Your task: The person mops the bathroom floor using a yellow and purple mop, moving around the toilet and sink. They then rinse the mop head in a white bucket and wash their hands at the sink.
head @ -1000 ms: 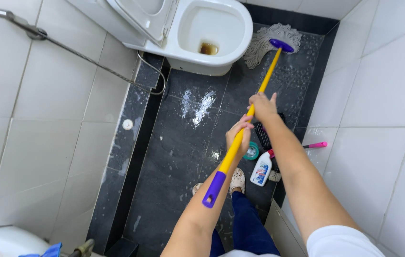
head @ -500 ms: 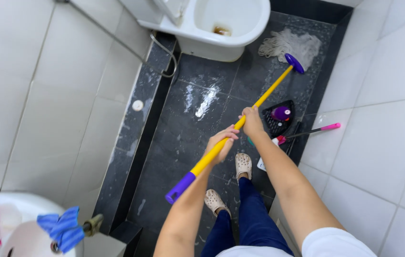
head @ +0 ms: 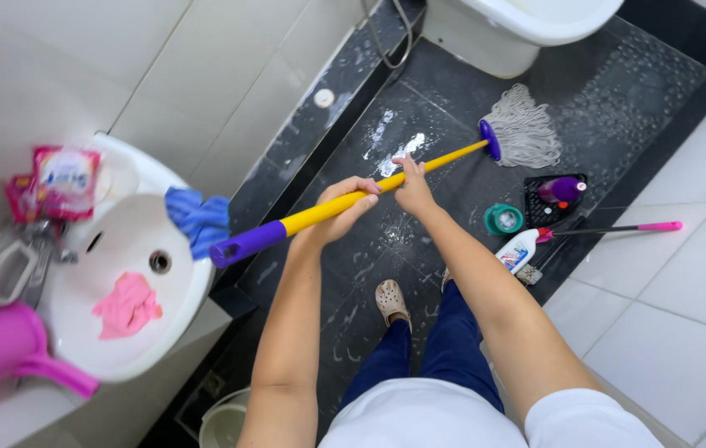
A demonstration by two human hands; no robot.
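Both hands grip the yellow-handled string mop [head: 369, 196]: left hand [head: 340, 207] near its purple end, right hand [head: 412, 186] further down; since earlier, its grey head [head: 525, 134] was drawn back from the white toilet [head: 519, 25] across the seemingly wet dark tiled floor [head: 452, 91].

Glossy plastic mop handle [head: 344, 205], stringy cloth mop head [head: 527, 133], wet speckled stone floor [head: 452, 108]

Dark wet floor tiles [head: 452, 124] running through centre frame; white wall tiles [head: 203, 75] lining upper left and right. Toilet [head: 519, 25] sitting at top, white sink [head: 133, 332] lower left.
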